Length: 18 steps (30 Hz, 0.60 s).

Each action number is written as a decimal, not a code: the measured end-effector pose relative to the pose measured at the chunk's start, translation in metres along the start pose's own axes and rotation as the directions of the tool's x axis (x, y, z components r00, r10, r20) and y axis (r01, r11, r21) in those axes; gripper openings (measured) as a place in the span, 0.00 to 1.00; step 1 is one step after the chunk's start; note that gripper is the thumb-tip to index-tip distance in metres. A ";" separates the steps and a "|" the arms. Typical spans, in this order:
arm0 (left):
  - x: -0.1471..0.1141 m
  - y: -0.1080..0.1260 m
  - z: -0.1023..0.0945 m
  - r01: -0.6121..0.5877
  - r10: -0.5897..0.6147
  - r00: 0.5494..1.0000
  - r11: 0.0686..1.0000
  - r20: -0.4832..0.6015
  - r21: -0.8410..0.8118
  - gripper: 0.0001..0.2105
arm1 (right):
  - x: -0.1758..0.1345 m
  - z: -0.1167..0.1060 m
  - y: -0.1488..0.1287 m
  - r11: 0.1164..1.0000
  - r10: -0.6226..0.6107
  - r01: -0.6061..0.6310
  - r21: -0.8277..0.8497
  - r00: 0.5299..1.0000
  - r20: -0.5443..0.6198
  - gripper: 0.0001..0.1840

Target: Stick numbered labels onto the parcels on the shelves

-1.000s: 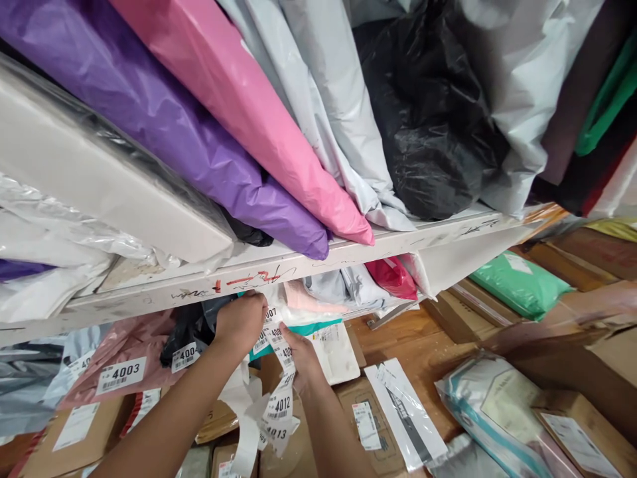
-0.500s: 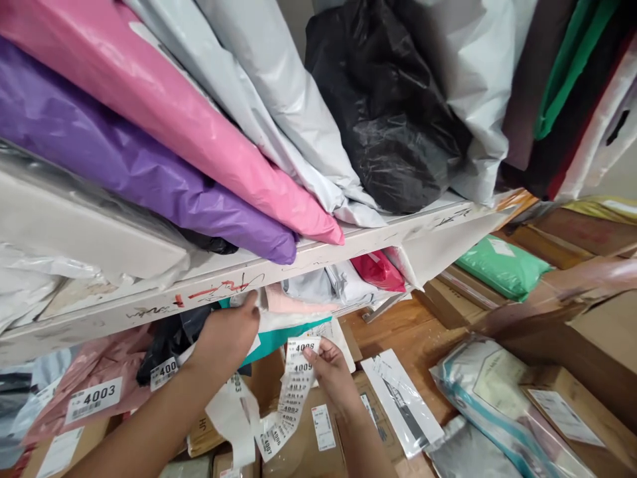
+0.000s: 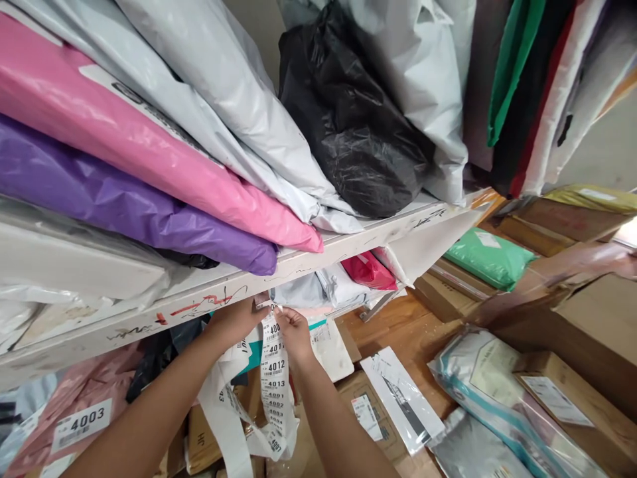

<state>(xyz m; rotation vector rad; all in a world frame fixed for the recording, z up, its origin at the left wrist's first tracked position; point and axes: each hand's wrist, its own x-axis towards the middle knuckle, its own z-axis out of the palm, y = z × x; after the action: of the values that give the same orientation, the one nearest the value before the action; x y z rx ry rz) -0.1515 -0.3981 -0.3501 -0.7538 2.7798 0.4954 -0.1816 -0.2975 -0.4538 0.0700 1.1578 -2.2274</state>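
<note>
A long strip of numbered stickers (image 3: 275,365) hangs in a loop, printed with numbers such as 4012 and 4013. My right hand (image 3: 294,335) pinches the strip near its top end, thumb and fingertips closed. My left hand (image 3: 239,322) is closed at the same top end, just under the shelf edge, its fingertips touching the paper and partly hidden. A blank white length of the backing paper (image 3: 226,411) trails below my left hand. Behind the hands, pale and teal parcels lie on the lower shelf. A pink bag at left bears a 4003 sticker (image 3: 82,425).
Above, a white shelf (image 3: 199,302) holds purple (image 3: 124,192), pink (image 3: 164,146) and black (image 3: 358,133) bags, its front edge close over my hands. Cardboard boxes (image 3: 577,372), a green parcel (image 3: 490,259) and a flat white envelope (image 3: 401,398) lie on the wooden floor at right.
My right hand has moved up and left with the sticker strip, meeting my left hand under the shelf edge. The strip now hangs nearer my left hand. The view has shifted slightly.
</note>
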 end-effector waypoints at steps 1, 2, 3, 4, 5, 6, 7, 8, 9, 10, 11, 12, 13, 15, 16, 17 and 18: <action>0.004 0.000 0.002 0.010 -0.010 1.000 1.000 0.024 0.000 0.15 | 0.003 0.001 0.002 1.000 0.001 -0.002 -0.006 1.000 -0.013 0.20; 0.008 0.001 0.004 0.023 -0.023 0.999 1.000 0.044 0.000 0.14 | 0.006 0.002 0.003 1.000 0.003 -0.004 -0.012 0.999 -0.032 0.20; 0.012 0.002 0.005 0.038 -0.038 0.998 0.999 0.055 0.001 0.14 | 0.008 0.003 0.004 1.000 0.005 -0.006 -0.017 0.998 -0.057 0.20; 0.015 0.003 0.007 0.056 -0.056 0.997 0.998 0.056 0.005 0.14 | 0.009 0.004 0.004 1.000 0.009 -0.010 -0.020 0.996 -0.086 0.21; 0.017 0.005 0.008 0.072 -0.073 0.996 0.997 0.048 0.014 0.15 | 0.011 0.004 0.005 1.000 0.016 -0.018 -0.020 0.993 -0.117 0.22; 0.019 0.006 0.009 0.089 -0.090 0.995 0.996 0.036 0.028 0.15 | 0.011 0.004 0.004 0.999 0.029 -0.031 -0.017 0.990 -0.141 0.23; 0.020 0.008 0.010 0.104 -0.105 0.994 0.994 0.022 0.042 0.16 | 0.012 0.004 0.004 0.999 0.048 -0.051 -0.011 0.987 -0.156 0.23; 0.020 0.009 0.012 0.115 -0.115 0.993 0.992 0.012 0.053 0.16 | 0.012 0.004 0.004 0.997 0.074 -0.075 -0.004 0.985 -0.155 0.22; 0.020 0.010 0.013 0.123 -0.123 0.992 0.991 0.007 0.059 0.16 | 0.011 0.003 0.003 0.995 0.103 -0.103 0.004 0.985 -0.140 0.22; 0.020 0.010 0.015 0.127 -0.127 0.992 0.990 0.003 0.063 0.16 | 0.010 0.002 0.002 0.991 0.133 -0.132 0.010 0.984 -0.116 0.21; 0.019 0.010 0.016 0.127 -0.128 0.992 0.990 0.001 0.062 0.15 | 0.008 0.001 0.001 0.987 0.159 -0.158 0.012 0.983 -0.092 0.21; 0.019 0.009 0.017 0.126 -0.126 0.992 0.990 -0.001 0.061 0.14 | 0.006 -0.001 0.001 0.984 0.175 -0.175 0.012 0.981 -0.080 0.21; 0.019 0.009 0.017 0.122 -0.122 0.993 0.991 -0.006 0.061 0.14 | 0.004 -0.003 0.001 0.983 0.183 -0.182 0.011 0.979 -0.086 0.22; 0.018 0.008 0.017 0.110 -0.109 0.994 0.992 -0.020 0.065 0.13 | -0.003 -0.006 0.003 0.984 0.175 -0.175 0.008 0.974 -0.143 0.24; 0.018 0.008 0.016 0.103 -0.101 0.995 0.992 -0.024 0.070 0.13 | -0.007 -0.007 0.004 0.986 0.167 -0.168 0.009 0.970 -0.176 0.26; 0.019 0.008 0.016 0.094 -0.092 0.995 0.993 -0.027 0.075 0.13 | -0.011 -0.008 0.006 0.987 0.161 -0.161 0.014 0.967 -0.200 0.27; 0.019 0.008 0.016 0.083 -0.081 0.996 0.993 -0.029 0.081 0.13 | -0.016 -0.009 0.007 0.986 0.166 -0.165 0.025 0.966 -0.196 0.26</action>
<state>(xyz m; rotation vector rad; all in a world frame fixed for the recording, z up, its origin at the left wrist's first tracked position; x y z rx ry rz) -0.1696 -0.3944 -0.3684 -0.8569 2.7607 0.3559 -0.1667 -0.2855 -0.4598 0.3865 1.1994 -2.1132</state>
